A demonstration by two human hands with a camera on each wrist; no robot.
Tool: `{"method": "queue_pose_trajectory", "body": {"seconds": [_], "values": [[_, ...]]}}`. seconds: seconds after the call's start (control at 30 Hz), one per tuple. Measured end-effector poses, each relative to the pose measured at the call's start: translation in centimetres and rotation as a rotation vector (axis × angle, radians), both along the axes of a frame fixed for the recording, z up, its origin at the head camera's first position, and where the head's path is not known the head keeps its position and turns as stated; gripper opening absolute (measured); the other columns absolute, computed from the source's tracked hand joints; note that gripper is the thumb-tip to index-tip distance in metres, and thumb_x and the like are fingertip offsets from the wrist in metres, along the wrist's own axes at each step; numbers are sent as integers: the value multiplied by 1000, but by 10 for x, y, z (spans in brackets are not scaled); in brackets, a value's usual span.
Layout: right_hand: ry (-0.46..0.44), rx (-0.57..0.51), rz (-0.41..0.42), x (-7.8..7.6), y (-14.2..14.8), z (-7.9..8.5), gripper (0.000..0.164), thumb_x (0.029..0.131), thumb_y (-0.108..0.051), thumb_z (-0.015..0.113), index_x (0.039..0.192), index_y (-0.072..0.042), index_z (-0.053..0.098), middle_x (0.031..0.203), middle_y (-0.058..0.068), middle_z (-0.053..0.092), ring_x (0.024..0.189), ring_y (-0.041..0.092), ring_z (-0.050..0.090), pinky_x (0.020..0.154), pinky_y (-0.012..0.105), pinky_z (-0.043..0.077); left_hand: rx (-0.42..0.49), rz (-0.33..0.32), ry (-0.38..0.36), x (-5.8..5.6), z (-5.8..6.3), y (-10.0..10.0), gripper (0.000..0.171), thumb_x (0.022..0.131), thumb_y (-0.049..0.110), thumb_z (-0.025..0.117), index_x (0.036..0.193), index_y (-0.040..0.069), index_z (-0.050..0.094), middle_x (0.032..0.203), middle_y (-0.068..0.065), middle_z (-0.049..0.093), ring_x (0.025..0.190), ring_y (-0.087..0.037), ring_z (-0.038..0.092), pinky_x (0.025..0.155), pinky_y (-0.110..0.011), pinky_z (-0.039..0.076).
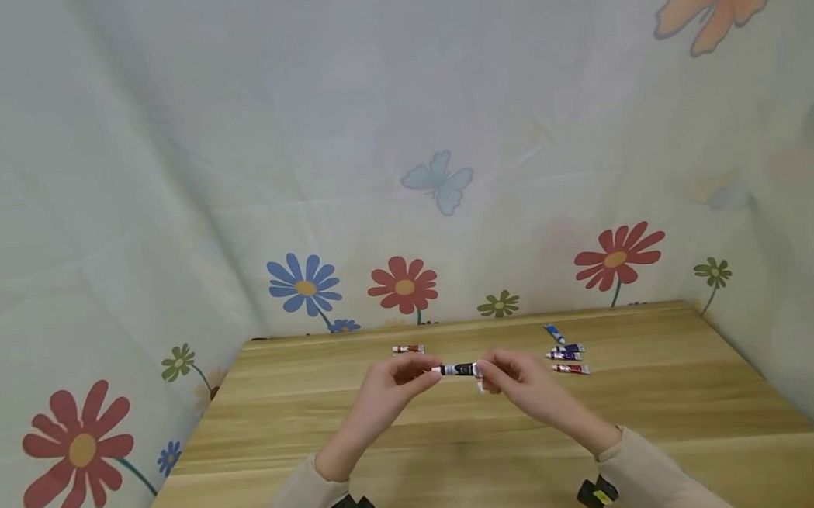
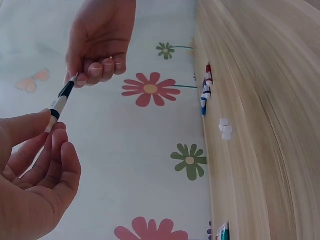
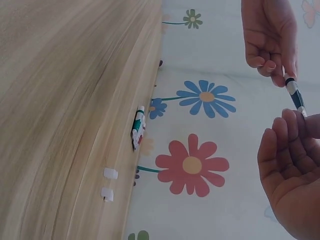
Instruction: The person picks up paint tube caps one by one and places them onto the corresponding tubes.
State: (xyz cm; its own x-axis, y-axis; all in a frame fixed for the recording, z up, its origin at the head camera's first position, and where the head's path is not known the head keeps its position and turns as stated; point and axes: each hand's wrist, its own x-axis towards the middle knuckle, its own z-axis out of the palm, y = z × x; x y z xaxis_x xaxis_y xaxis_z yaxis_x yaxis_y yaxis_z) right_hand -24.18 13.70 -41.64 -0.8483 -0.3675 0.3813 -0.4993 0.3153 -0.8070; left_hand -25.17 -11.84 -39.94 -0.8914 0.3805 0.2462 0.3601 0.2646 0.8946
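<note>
A small paint tube [image 1: 458, 370] with a black band and white ends is held level between two hands above the wooden table. My left hand [image 1: 396, 385] pinches its white cap end between thumb and fingers. At the flat tail end, my right hand [image 1: 523, 387] pinches with thumb and forefinger. In the left wrist view the tube [image 2: 61, 101] slants between the left hand [image 2: 42, 165] below and the right hand [image 2: 102, 42] above. Small white pieces [image 3: 110, 173] lie on the table, partly hidden behind the right hand in the head view.
At the table's back right lie a blue tube [image 1: 555, 333], purple tubes [image 1: 565, 355] and a red tube [image 1: 571, 368]. Back left, a red-brown tube [image 1: 408, 349] lies; the right wrist view shows a green tube [image 3: 138, 122] there. A flower-printed curtain [image 1: 350, 234] borders the table.
</note>
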Motion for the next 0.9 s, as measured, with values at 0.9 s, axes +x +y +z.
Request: {"method": "queue_pose_trajectory", "body": {"seconds": [0.9], "values": [[-23, 9, -67, -6, 26, -14, 20, 103, -25, 60, 106, -9, 72, 84, -2, 66, 77, 18, 63, 67, 30, 54, -46, 215, 33, -24, -22, -20, 19, 93, 22, 74, 108, 11, 77, 101, -2, 72, 85, -18, 64, 76, -27, 55]]}}
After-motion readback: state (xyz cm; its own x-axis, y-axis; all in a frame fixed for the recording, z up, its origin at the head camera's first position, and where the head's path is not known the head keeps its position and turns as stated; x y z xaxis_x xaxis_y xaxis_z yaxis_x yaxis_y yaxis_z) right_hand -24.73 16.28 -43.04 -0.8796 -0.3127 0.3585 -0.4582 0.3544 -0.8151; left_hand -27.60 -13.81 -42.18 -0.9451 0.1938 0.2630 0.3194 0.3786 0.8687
